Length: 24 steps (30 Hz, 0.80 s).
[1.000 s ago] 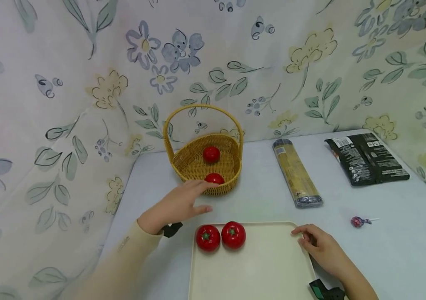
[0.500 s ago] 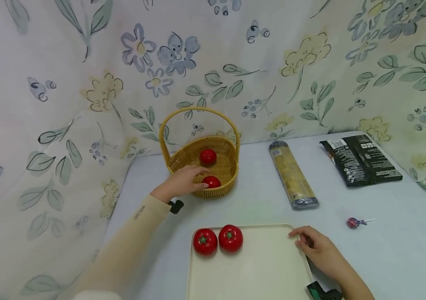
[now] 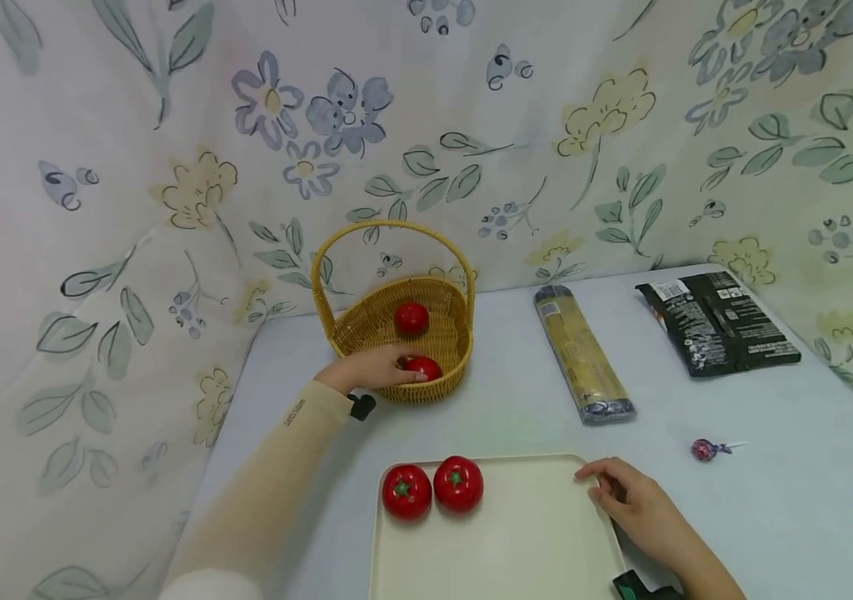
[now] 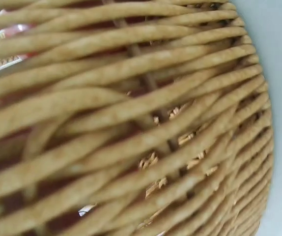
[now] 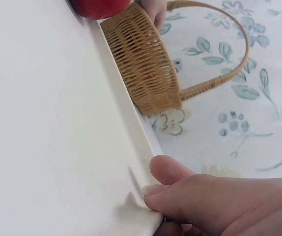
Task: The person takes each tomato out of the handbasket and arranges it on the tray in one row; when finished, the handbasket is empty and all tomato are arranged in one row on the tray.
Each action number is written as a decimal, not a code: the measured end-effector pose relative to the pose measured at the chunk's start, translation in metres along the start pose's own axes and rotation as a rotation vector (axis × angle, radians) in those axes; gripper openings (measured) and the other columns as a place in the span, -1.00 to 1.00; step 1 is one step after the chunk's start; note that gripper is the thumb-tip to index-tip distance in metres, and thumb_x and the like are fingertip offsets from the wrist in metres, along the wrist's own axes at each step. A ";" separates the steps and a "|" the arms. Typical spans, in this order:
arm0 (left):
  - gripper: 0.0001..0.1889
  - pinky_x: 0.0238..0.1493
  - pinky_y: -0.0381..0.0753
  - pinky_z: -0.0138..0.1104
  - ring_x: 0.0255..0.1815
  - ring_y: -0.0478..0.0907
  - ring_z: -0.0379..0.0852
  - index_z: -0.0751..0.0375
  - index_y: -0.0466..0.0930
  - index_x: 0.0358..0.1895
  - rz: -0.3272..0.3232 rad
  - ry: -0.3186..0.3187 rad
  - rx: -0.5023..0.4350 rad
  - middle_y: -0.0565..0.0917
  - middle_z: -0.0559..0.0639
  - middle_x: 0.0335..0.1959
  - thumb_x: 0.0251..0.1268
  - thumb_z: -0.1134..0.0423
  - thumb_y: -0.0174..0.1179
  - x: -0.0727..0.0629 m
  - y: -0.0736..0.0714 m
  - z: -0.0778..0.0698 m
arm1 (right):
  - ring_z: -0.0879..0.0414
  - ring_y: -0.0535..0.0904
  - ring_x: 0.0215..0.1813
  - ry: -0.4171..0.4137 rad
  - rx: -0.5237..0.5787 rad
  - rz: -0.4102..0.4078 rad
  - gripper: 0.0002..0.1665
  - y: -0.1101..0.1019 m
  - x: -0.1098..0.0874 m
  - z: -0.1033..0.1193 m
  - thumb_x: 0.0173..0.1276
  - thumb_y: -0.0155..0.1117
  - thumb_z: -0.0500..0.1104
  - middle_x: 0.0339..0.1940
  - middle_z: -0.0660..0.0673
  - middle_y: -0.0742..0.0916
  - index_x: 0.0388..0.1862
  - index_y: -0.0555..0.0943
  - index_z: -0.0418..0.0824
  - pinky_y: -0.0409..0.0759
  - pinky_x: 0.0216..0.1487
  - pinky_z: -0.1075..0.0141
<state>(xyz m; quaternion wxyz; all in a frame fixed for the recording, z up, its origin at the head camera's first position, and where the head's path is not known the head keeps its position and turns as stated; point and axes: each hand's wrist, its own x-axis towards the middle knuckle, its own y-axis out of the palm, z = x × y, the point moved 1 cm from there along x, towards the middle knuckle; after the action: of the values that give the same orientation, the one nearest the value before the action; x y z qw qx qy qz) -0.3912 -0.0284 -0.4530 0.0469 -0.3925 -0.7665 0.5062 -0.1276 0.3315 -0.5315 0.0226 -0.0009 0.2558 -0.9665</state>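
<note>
My left hand (image 3: 374, 367) reaches over the near rim of a yellow wicker basket (image 3: 443, 387) and grips a red tomato (image 3: 424, 367), thumb in front and fingers behind. Another tomato (image 3: 411, 318) lies deeper in the basket. The basket's weave (image 4: 200, 118) fills most of the left wrist view, which hides that hand. On the cream tray (image 3: 531, 542), two red tomatoes with green stem tops, one (image 3: 406, 492) and another (image 3: 458, 484), sit side by side at the far left corner. My right hand (image 3: 640, 508) pinches the tray's far right corner.
Behind the tray lies a long clear pack of yellow sticks (image 3: 584, 354), perhaps noodles. A black packet (image 3: 719, 323) is at the back right, and a wrapped lollipop (image 3: 707, 450) is right of the tray. Floral cloth (image 3: 516, 167) hangs behind the table.
My left hand has moved forward from above the basket's near rim down to the nearer tomato and closed around it. The right hand stays at the tray corner; the head view has shifted slightly.
</note>
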 end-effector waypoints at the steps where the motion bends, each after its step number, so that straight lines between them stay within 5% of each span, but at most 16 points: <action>1: -0.31 0.43 0.44 -0.04 0.24 0.54 -0.01 0.16 0.42 0.53 0.006 -0.001 -0.004 0.60 0.10 0.33 0.54 -0.18 0.20 0.001 0.000 0.000 | 0.20 0.37 -0.35 -0.001 -0.001 -0.001 -0.77 0.000 0.000 0.000 0.48 0.32 -0.40 -0.35 -0.06 0.43 0.05 0.67 -0.22 0.40 -0.44 0.32; 10: -0.35 0.23 0.60 -0.12 0.01 0.59 -0.06 0.28 0.48 0.39 -0.050 0.012 -0.035 0.67 0.10 0.15 0.47 -0.12 0.30 0.005 -0.001 0.001 | 0.21 0.37 -0.34 0.016 -0.003 0.001 -0.77 -0.001 0.001 0.003 0.48 0.32 -0.41 -0.35 -0.06 0.43 0.04 0.67 -0.21 0.40 -0.42 0.32; 19: -0.26 0.27 0.61 -0.07 0.29 0.52 0.11 0.33 0.41 0.47 -0.161 0.045 -0.093 0.49 0.24 0.36 0.38 -0.02 0.39 0.005 0.001 0.006 | 0.21 0.38 -0.35 0.022 -0.007 0.002 -0.77 -0.001 0.001 0.002 0.47 0.32 -0.41 -0.35 -0.06 0.43 0.03 0.67 -0.20 0.40 -0.42 0.32; 24: -0.26 0.26 0.61 -0.02 0.24 0.56 0.13 0.26 0.37 0.41 -0.240 0.017 -0.118 0.54 0.23 0.29 0.31 -0.01 0.46 0.001 -0.002 0.006 | 0.21 0.37 -0.35 0.016 -0.012 0.001 -0.77 -0.001 0.001 0.003 0.47 0.33 -0.40 -0.35 -0.05 0.43 0.03 0.67 -0.20 0.39 -0.43 0.32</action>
<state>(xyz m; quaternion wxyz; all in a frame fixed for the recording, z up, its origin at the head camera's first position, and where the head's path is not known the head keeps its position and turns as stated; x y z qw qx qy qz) -0.3957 -0.0322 -0.4545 0.0906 -0.3042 -0.8361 0.4474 -0.1290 0.3307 -0.5286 0.0211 0.0070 0.2619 -0.9648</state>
